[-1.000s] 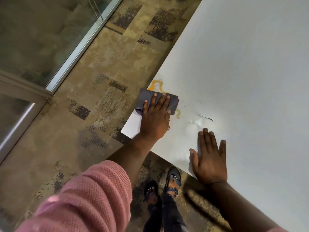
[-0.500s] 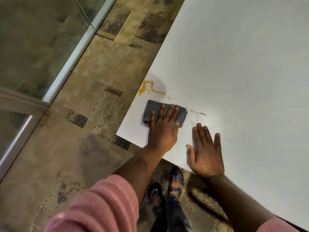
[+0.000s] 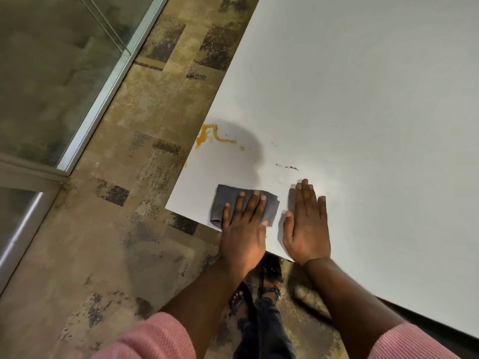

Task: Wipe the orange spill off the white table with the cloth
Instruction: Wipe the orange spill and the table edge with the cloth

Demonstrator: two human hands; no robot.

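A folded grey cloth (image 3: 228, 200) lies flat at the near corner of the white table (image 3: 363, 99). My left hand (image 3: 243, 229) presses on the cloth with fingers spread, its palm over the table's front edge. My right hand (image 3: 307, 224) rests flat on the bare table just right of the cloth, holding nothing. The orange spill (image 3: 207, 134) is a streak with a thin tail by the table's left edge, well beyond the cloth. A small orange drop (image 3: 242, 148) sits to its right. A faint wet smear lies between spill and cloth.
Small dark specks (image 3: 287, 167) mark the table beyond my right hand. Patterned brown carpet (image 3: 124, 203) runs along the table's left and front. A glass partition with a metal frame (image 3: 108, 81) stands at the left. My sandalled feet (image 3: 269, 278) are below the table edge.
My left hand has dragged the cloth toward me, from over the spill to the near corner, uncovering the orange streak. The right hand stayed flat on the table.
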